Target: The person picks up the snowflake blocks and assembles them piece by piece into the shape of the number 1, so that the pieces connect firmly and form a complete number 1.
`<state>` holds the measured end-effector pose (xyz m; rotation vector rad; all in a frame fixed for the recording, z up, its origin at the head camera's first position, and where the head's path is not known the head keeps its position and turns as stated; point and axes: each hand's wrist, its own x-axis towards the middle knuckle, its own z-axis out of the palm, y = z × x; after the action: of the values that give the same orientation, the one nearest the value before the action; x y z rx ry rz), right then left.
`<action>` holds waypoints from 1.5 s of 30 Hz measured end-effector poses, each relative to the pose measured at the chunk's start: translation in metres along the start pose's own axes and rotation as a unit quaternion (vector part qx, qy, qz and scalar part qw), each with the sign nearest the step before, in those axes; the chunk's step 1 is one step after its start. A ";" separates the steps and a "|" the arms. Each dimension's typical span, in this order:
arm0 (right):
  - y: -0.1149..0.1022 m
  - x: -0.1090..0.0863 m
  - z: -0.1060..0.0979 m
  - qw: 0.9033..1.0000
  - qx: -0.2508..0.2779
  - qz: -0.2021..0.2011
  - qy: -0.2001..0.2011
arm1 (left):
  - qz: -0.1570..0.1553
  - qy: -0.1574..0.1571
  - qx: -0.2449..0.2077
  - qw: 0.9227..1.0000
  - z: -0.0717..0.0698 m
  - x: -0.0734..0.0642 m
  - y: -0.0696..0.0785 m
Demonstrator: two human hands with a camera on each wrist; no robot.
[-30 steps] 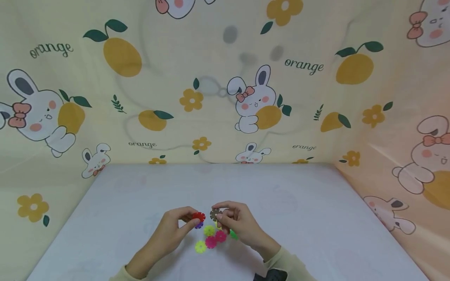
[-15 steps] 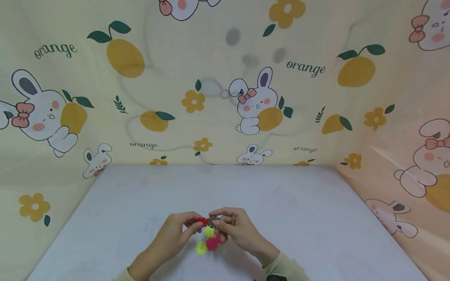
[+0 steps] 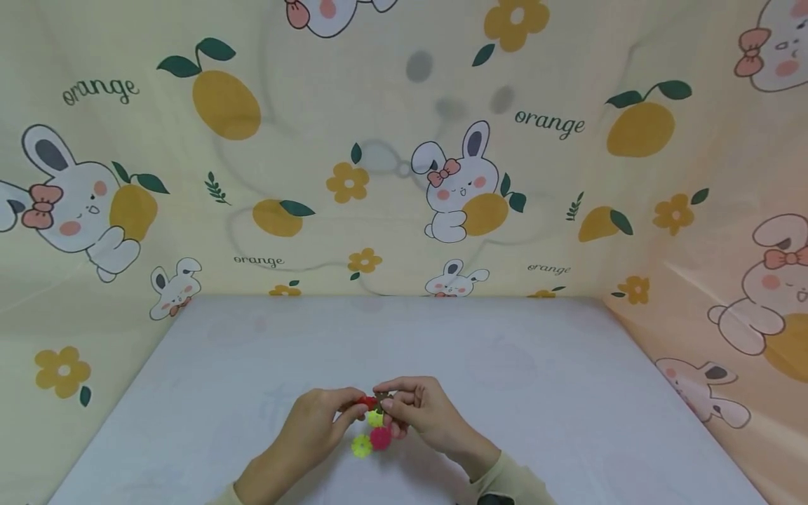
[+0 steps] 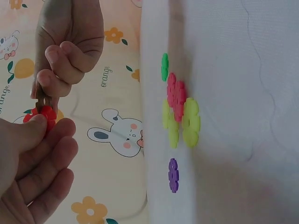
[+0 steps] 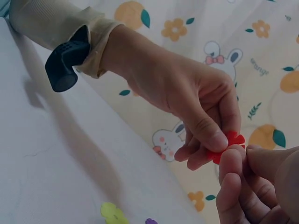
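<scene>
Between thumb and fingers my left hand (image 3: 318, 421) pinches a red notched plastic disc (image 4: 48, 117), shaped like a flower or snowflake. My right hand (image 3: 426, 410) pinches a brown disc (image 4: 44, 100) of the same kind. Above the table, the two discs meet edge to edge at an angle; how deep the notches interlock I cannot tell. Fingers cover much of both. Below the hands lie yellow discs (image 4: 190, 122), pink discs (image 4: 180, 100), a green disc (image 4: 165, 66) and a purple disc (image 4: 173, 175). The hands hide some of these in the head view.
A white table surface (image 3: 404, 330) spreads around the hands. Behind it and at both sides hangs a cream curtain (image 3: 391, 91) printed with rabbits and oranges. A dark camera mount (image 5: 67, 60) sits on the left wrist, over the sleeve.
The red and brown discs were apart a second ago. Both hands have come together and slightly down, bringing the discs edge to edge, and the brown disc has turned more side-on.
</scene>
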<state>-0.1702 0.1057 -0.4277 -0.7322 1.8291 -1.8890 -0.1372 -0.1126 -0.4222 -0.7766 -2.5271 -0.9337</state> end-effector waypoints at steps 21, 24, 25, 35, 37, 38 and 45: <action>0.002 0.000 -0.003 1.000 -0.014 -0.017 -0.002 | 0.000 0.012 -0.008 1.000 0.002 0.000 -0.001; 0.001 0.000 -0.004 1.000 -0.010 -0.005 0.002 | -0.018 0.013 -0.003 1.000 0.002 0.000 -0.001; 0.001 0.000 -0.005 1.000 -0.007 0.001 0.003 | -0.024 0.011 -0.002 1.000 0.001 0.000 0.000; -0.004 0.000 -0.006 1.000 -0.006 0.008 0.011 | -0.015 0.013 -0.017 1.000 -0.002 0.001 0.000; -0.003 0.000 -0.005 1.000 0.001 0.007 0.017 | -0.016 0.012 -0.020 1.000 -0.001 0.000 0.000; -0.002 0.000 -0.004 1.000 0.008 0.005 0.019 | -0.016 0.010 -0.023 1.000 -0.001 0.000 -0.001; 0.002 0.000 0.001 0.998 0.045 -0.024 0.023 | -0.004 0.020 -0.039 0.999 0.002 -0.001 -0.001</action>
<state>-0.1697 0.1045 -0.4301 -0.7141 1.7549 -2.0213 -0.1371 -0.1117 -0.4247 -0.7632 -2.4741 -1.0442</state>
